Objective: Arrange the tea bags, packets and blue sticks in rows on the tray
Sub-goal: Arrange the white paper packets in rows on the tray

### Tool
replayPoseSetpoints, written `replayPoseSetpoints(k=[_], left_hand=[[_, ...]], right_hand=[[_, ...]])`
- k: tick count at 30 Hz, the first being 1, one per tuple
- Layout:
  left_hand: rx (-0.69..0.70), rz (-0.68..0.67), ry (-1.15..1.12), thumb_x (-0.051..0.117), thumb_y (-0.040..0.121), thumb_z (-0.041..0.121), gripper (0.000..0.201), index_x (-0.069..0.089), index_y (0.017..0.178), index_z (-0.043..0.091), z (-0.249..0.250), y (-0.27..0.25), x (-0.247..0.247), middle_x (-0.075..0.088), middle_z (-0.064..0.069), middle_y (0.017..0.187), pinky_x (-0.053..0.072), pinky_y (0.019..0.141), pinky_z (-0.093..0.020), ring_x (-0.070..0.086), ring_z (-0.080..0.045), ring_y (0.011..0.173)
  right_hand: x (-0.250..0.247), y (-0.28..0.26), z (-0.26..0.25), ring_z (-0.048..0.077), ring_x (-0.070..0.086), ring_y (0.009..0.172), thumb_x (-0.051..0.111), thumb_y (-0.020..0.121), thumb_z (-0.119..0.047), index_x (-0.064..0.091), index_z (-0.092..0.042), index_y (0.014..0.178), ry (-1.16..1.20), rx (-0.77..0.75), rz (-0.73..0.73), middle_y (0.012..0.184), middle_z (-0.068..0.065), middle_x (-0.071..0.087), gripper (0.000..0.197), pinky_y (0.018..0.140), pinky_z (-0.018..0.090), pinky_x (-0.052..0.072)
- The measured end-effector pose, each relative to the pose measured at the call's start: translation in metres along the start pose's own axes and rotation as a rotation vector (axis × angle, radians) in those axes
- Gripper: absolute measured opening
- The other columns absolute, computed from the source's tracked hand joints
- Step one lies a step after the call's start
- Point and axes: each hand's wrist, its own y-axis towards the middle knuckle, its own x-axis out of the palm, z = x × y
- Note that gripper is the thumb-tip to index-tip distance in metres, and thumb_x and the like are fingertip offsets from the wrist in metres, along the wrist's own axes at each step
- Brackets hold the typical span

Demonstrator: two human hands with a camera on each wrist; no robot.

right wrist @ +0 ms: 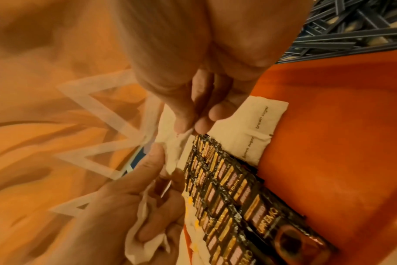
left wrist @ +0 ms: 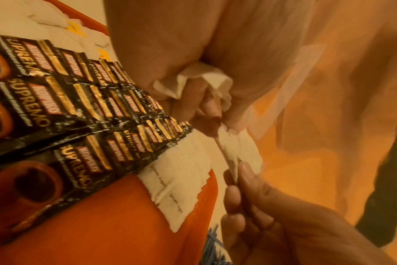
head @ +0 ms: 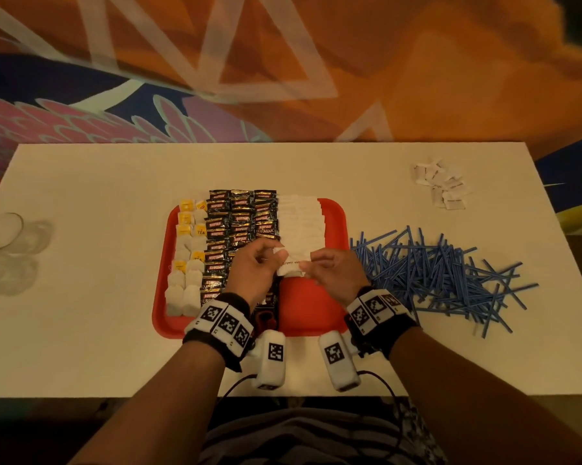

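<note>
A red tray [head: 313, 307] carries rows of tea bags [head: 187, 260] on its left, black coffee packets [head: 240, 223] in the middle and a row of white brown-sugar packets [head: 301, 223] to their right. Both hands hover over the near end of the white row. My left hand [head: 269, 260] holds a small bunch of white packets [left wrist: 193, 78] in its curled fingers. My right hand [head: 316, 266] pinches one white packet [left wrist: 240, 148] by its edge, close to my left fingertips. The blue sticks [head: 444, 276] lie in a loose heap on the table, right of the tray.
Several loose white packets [head: 440, 182] lie at the table's back right. Clear glasses [head: 4, 236] stand at the far left edge. Bare red tray floor shows near my right wrist. A patterned orange wall rises behind the white table [head: 98, 196].
</note>
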Motion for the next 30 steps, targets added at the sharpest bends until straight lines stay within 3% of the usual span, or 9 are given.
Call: replayPoseSetpoints(k=[3,5,7,10,13,17,20,27,30], left_hand=[[-0.084,0.038,-0.009,0.066,0.094,0.015,0.009,0.069,0.087,0.019,-0.016,-0.002,-0.007,0.066,0.002,0.073,0.053,0.065,-0.029,0.062,-0.010,0.062],[-0.140,0.082,-0.012,0.063,0.096,0.015,0.012,0.068,0.086,0.020,-0.025,-0.004,-0.013,0.067,0.001,0.079,0.048,0.061,-0.024,0.063,-0.007,0.062],[-0.180,0.109,-0.014,0.061,0.097,0.016,0.011,0.067,0.088,0.019,-0.030,-0.008,-0.021,0.067,0.002,0.078,0.046,0.055,-0.020,0.062,-0.003,0.058],[-0.221,0.140,-0.019,0.062,0.097,0.020,0.008,0.067,0.091,0.018,-0.036,-0.013,-0.032,0.069,0.001,0.079,0.049,0.061,-0.026,0.062,-0.006,0.061],[-0.247,0.174,-0.042,0.061,0.097,0.018,0.007,0.066,0.093,0.016,-0.042,-0.017,-0.043,0.069,0.000,0.083,0.052,0.067,-0.029,0.061,-0.009,0.063],[-0.217,0.182,0.015,0.058,0.098,0.013,0.013,0.066,0.088,0.015,-0.048,-0.021,-0.055,0.066,0.002,0.081,0.047,0.058,-0.020,0.059,-0.001,0.054],[-0.205,0.165,0.029,0.058,0.098,0.013,0.014,0.066,0.087,0.016,-0.050,-0.024,-0.060,0.065,0.003,0.081,0.045,0.055,-0.018,0.059,-0.001,0.055],[-0.230,0.173,0.016,0.059,0.097,0.015,0.012,0.066,0.088,0.018,-0.057,-0.020,-0.067,0.068,0.002,0.081,0.046,0.061,-0.028,0.062,-0.011,0.061],[-0.259,0.169,-0.001,0.059,0.098,0.018,0.011,0.065,0.089,0.016,-0.056,-0.018,-0.066,0.067,0.000,0.078,0.045,0.060,-0.028,0.059,-0.012,0.061]], right_hand=[[0.000,0.007,0.020,0.008,0.068,0.066,0.075,0.084,-0.015,0.067,-0.008,0.100,-0.067,0.044,0.019,0.078,0.006,0.072,0.019,0.066,0.022,0.056],[-0.001,0.013,0.037,0.012,0.070,0.076,0.075,0.084,-0.019,0.067,-0.015,0.099,-0.121,0.094,0.047,0.078,0.002,0.073,0.017,0.081,0.031,0.057],[-0.002,0.020,0.055,0.012,0.069,0.085,0.074,0.085,-0.024,0.067,-0.020,0.099,-0.205,0.148,0.060,0.083,0.000,0.074,0.016,0.089,0.031,0.053],[0.003,0.028,0.075,0.015,0.070,0.090,0.076,0.083,-0.027,0.063,-0.031,0.088,-0.208,0.242,0.074,0.087,-0.003,0.074,0.014,0.092,0.039,0.054],[0.013,0.035,0.083,0.015,0.071,0.087,0.077,0.082,-0.027,0.062,-0.032,0.086,-0.193,0.259,0.086,0.082,-0.006,0.072,0.016,0.090,0.042,0.056],[0.027,0.042,0.081,0.012,0.070,0.082,0.075,0.083,-0.026,0.070,-0.019,0.097,-0.234,0.239,0.124,0.083,-0.003,0.074,0.017,0.088,0.034,0.056],[0.035,0.046,0.077,0.013,0.067,0.087,0.074,0.083,-0.029,0.066,-0.023,0.085,-0.358,0.208,0.174,0.091,-0.002,0.073,0.010,0.093,0.031,0.049],[0.035,0.039,0.072,0.011,0.054,0.068,0.075,0.082,-0.026,0.053,-0.015,0.082,-0.424,0.132,0.256,0.078,0.001,0.061,0.025,0.058,0.021,0.040],[0.035,0.040,0.072,0.011,0.053,0.070,0.071,0.085,-0.017,0.056,-0.018,0.086,-0.454,0.000,0.224,0.078,0.000,0.056,0.016,0.060,0.017,0.038]])
